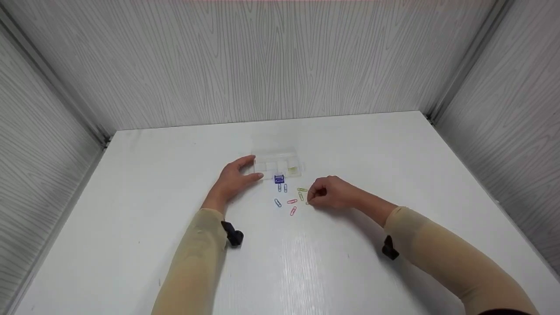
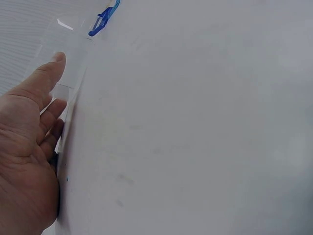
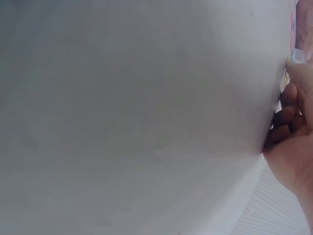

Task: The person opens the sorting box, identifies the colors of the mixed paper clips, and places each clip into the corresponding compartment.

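A clear plastic compartment box [image 1: 271,168] stands open on the table, a blue clasp [image 1: 279,179] at its front edge. My left hand [image 1: 234,179] holds the box by its left end, thumb at the front corner and fingers along the side; the left wrist view shows the thumb [image 2: 46,76] over the clear plastic. To the right of the box, my right hand [image 1: 332,192] pinches a yellow-green paper clip [image 1: 307,203] at the tabletop. Its other fingers [image 3: 282,117] are curled in. Yellow-green clips [image 1: 292,169] lie in the box's right compartment.
In front of the box lie loose paper clips: blue ones [image 1: 278,203], red ones [image 1: 293,211] and yellow-green ones [image 1: 301,196]. The white table [image 1: 175,175] meets a grey wood-grain panel [image 1: 262,65] at the back, with similar panels at both sides.
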Motion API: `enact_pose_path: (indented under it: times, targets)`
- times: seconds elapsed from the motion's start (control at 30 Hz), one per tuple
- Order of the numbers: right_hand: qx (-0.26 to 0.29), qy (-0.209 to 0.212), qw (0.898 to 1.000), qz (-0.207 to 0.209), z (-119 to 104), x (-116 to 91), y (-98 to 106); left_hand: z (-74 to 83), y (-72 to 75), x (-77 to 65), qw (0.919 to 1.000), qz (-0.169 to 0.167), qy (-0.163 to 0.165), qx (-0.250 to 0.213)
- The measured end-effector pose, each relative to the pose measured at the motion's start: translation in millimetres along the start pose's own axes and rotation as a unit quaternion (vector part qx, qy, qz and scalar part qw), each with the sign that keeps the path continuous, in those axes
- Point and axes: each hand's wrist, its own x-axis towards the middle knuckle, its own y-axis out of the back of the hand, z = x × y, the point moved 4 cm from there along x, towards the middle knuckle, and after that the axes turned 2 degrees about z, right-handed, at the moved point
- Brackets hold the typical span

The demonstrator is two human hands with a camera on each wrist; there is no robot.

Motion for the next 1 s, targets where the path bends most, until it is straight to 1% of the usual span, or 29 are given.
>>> enact_pose_path:
  times: [0.27,0.37,0.53,0.63,0.8,1.0]
  targets:
    - [0.0,0.023,1.0,0.012,-0.3,-0.3,0.2,-0.1,0.6,0.2,1.0,0.0,-0.003,0.002]
    - [0.005,0.022,1.0,0.012,0.1,-0.4,-0.3,-0.5,0.7,0.7,1.0,0.0,-0.003,0.001]
    - [0.029,0.001,1.0,0.007,1.3,-0.6,-0.9,1.4,0.7,0.8,1.0,-0.004,-0.007,-0.006]
    - [0.036,-0.012,0.999,0.018,0.6,0.7,-1.2,1.6,0.8,0.1,0.9999,-0.004,-0.006,-0.008]
    - [0.013,-0.028,0.998,0.047,-4.5,5.7,-1.4,1.3,1.0,-0.7,0.9999,-0.003,-0.005,-0.013]
    - [0.006,-0.052,0.997,0.058,-6.8,9.2,-2.6,-0.7,0.6,0.5,0.9999,-0.001,-0.006,-0.012]
